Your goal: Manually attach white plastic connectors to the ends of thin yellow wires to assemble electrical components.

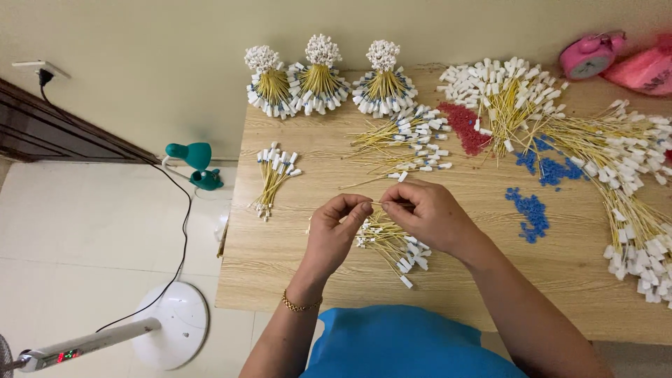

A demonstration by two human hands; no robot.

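Observation:
My left hand (337, 231) and my right hand (430, 213) meet above the wooden table (294, 259). Between their fingertips they pinch a thin yellow cable (381, 204) with small end pieces. Just under the hands lies a loose pile of yellow cables with white connectors (395, 245). My left wrist wears a gold bracelet (301, 305).
Three upright cable bundles (318, 77) stand at the table's back edge. A small bunch (274, 175) lies left; larger heaps (623, 168) spread right. Red caps (465, 126) and blue caps (532, 210) lie scattered. A pink clock (589, 56) sits back right; a fan base (171, 325) stands on the floor.

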